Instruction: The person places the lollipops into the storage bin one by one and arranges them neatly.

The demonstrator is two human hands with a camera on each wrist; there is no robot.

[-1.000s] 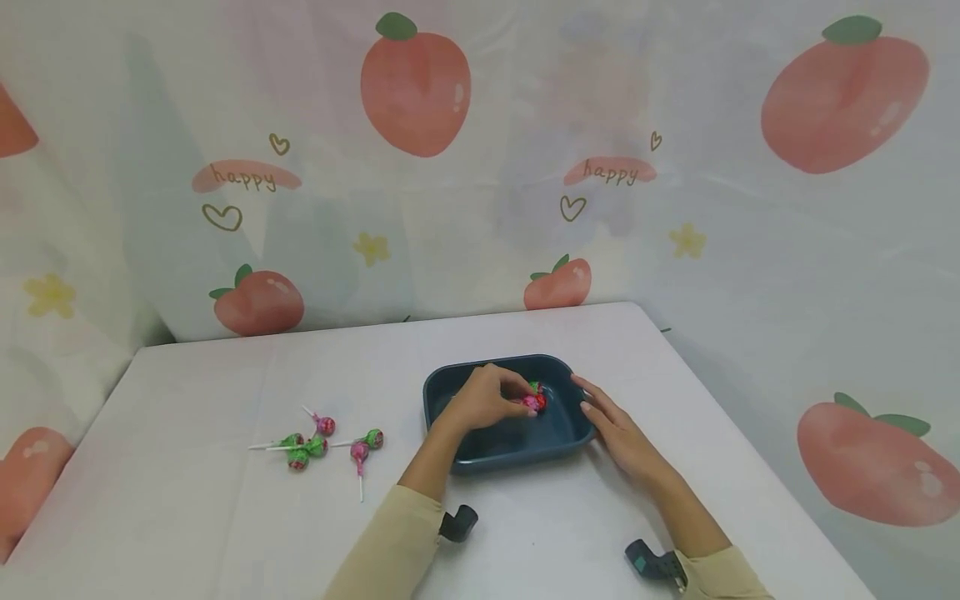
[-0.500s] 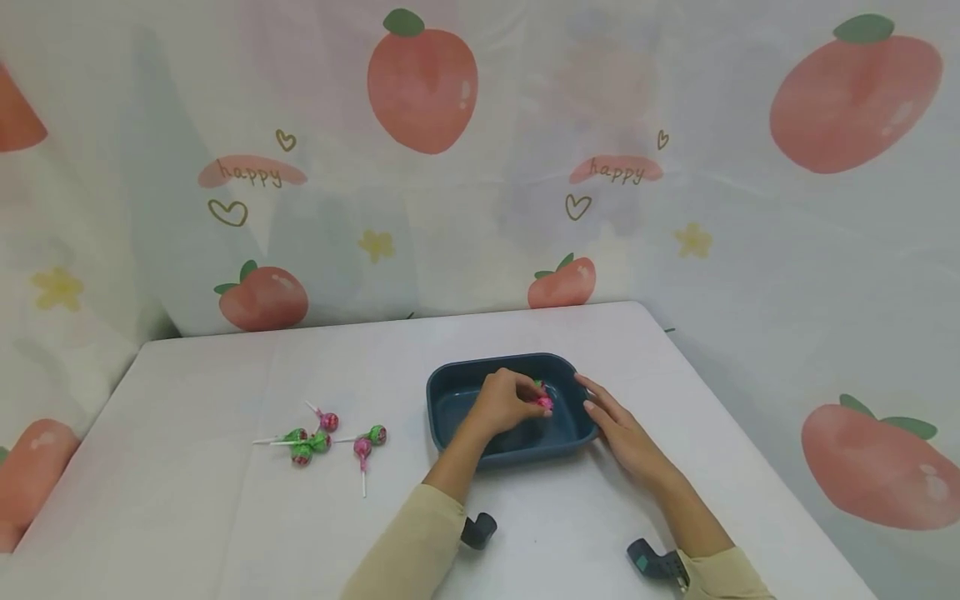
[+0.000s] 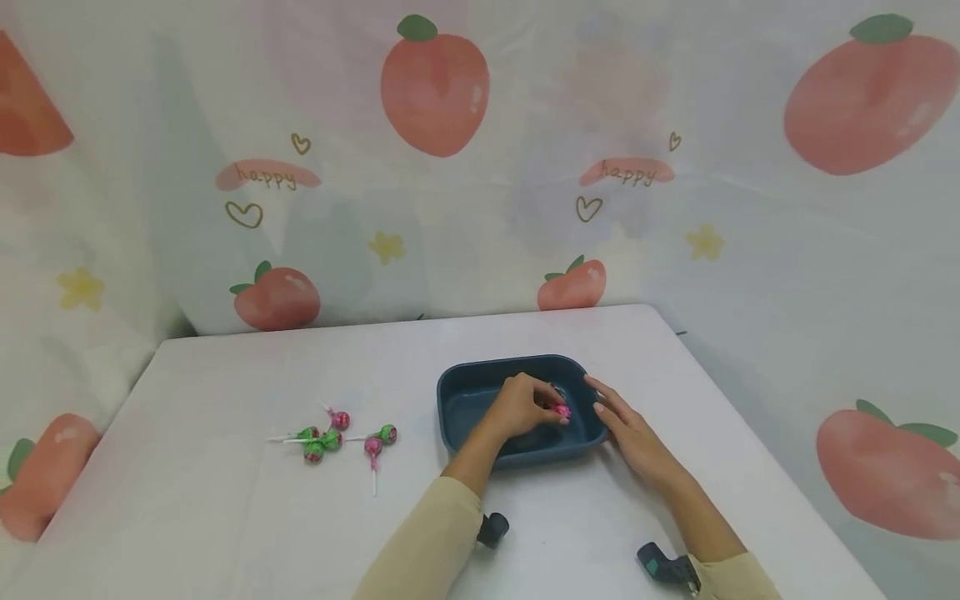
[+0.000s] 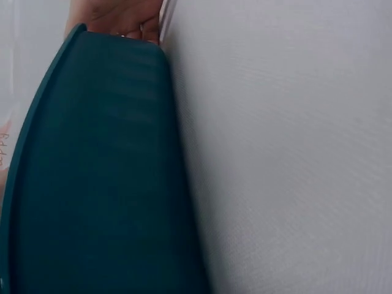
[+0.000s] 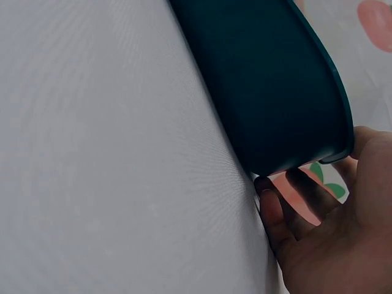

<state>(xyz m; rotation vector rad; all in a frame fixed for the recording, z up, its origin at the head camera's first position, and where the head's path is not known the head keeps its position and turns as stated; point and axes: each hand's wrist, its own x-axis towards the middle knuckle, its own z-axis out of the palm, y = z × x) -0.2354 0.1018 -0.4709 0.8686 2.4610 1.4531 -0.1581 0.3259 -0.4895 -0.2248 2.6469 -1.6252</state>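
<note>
In the head view, a dark blue rectangular tray (image 3: 467, 410) sits on the white table. My left hand (image 3: 519, 406) reaches over its near side and pinches a pink-wrapped lollipop (image 3: 561, 410) low inside, near the right end. The fingers hide most of that lollipop and whatever lies behind it. My right hand (image 3: 633, 437) rests its fingers against the outside of the tray's right end. From the right wrist, the fingers (image 5: 278, 217) touch the tray's outer wall (image 5: 275, 92) and rim, fairly loosely. The left wrist view shows mainly the tray's near wall (image 4: 110, 171).
Left of the tray lie several lollipops in green and pink wrappers, among them a pink one (image 3: 373, 447) and a green one (image 3: 387, 433). A patterned cloth (image 3: 345, 192) hangs behind the table. Dark wrist-worn cameras (image 3: 493, 530) sit below both hands.
My left hand has shifted right inside the tray with the pink lollipop, and a red candy seen beside it is now hidden. The right hand stays at the tray's end.
</note>
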